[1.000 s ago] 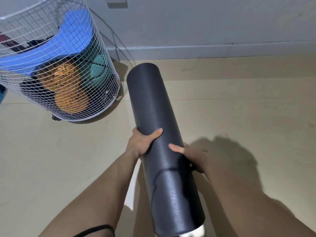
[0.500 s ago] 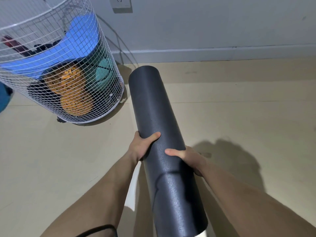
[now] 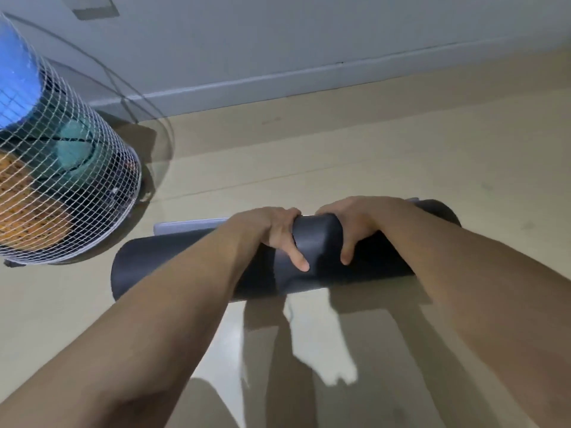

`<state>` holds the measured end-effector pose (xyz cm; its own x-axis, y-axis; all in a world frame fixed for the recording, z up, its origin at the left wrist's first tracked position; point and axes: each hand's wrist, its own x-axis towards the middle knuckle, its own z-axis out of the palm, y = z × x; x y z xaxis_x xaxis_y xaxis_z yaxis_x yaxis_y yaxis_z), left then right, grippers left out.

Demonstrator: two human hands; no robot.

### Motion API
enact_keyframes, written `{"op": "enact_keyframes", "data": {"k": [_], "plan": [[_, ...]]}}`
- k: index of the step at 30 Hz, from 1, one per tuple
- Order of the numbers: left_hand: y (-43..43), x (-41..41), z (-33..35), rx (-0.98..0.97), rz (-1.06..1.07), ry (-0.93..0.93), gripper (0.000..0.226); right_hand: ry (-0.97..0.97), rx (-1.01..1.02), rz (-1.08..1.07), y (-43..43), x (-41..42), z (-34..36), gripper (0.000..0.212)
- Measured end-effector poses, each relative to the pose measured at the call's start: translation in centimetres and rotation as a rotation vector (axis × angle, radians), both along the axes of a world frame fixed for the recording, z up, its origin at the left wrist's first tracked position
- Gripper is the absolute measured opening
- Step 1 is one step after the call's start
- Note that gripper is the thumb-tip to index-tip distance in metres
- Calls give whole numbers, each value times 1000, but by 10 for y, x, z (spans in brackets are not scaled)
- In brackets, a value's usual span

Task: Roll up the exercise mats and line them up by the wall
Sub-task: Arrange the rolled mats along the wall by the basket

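a dark rolled mat (image 3: 173, 267) lies sideways in front of the person, low over the tan floor (image 3: 417, 143). it is near the grey wall (image 3: 309, 41) and runs almost the same way as the wall. i cannot tell if the rolled mat touches the floor. a thin pale strip (image 3: 191, 225) peeks out just behind it.

the left grip (image 3: 275, 233) holds the middle of the rolled mat from the top, with the fingers curled over the far side and the thumb down the front. the right grip (image 3: 355, 223) is just beside it and holds the roll the same way. both bare arms reach out over the floor.

a white wire basket (image 3: 102, 193) stands to the left, near the wall. inside it are a teal ball (image 3: 74, 149), something orange (image 3: 18, 193) and something blue (image 3: 12, 88).
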<state>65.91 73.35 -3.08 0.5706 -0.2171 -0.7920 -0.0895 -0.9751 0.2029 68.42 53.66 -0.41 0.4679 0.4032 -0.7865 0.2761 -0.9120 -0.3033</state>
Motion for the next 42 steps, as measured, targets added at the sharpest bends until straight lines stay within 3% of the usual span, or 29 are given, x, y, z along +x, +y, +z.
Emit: {"op": "enact_keyframes", "data": {"k": [3, 5, 9, 11, 13, 15, 18, 22, 24, 26, 32, 38, 42], "plan": [[-4, -2, -5, 6, 58, -82, 137, -236, -56, -16, -15, -4, -1, 115], [-5, -6, -2, 8, 86, -67, 127, -447, -74, -91, -30, -28, -4, 129], [-8, -12, 8, 3, 128, -65, 110, -739, -94, -864, -36, -131, -20, 134], [-5, -17, 6, -11, 177, -70, 111, -533, -39, -1227, -12, -179, -31, 121], [-1, -21, 0, -70, 284, -70, 110, -136, 184, -1374, 21, -198, -49, 113], [9, -24, -4, -136, 395, 8, 101, 33, 414, -1418, 47, -197, -65, 102], [24, -34, -3, -286, 496, 179, 80, 135, 672, -1552, 65, -182, -73, 91], [15, -59, 7, -499, 688, 148, 38, 147, 785, -1626, 52, -162, -71, 97], [-8, -62, 23, -545, 772, 108, 38, 149, 790, -1654, 33, -146, -58, 113], [-39, -60, 51, -578, 849, 81, 36, 132, 801, -1644, 3, -133, -28, 114], [-167, -40, 168, -683, 991, 62, 41, 124, 916, -1601, -139, -95, 97, 56], [-340, 12, 275, -734, 1112, 122, 51, 91, 872, -1591, -312, -37, 218, 80], [-469, 71, 309, -765, 1125, 161, 40, -3, 773, -1587, -441, 20, 264, 75]]}}
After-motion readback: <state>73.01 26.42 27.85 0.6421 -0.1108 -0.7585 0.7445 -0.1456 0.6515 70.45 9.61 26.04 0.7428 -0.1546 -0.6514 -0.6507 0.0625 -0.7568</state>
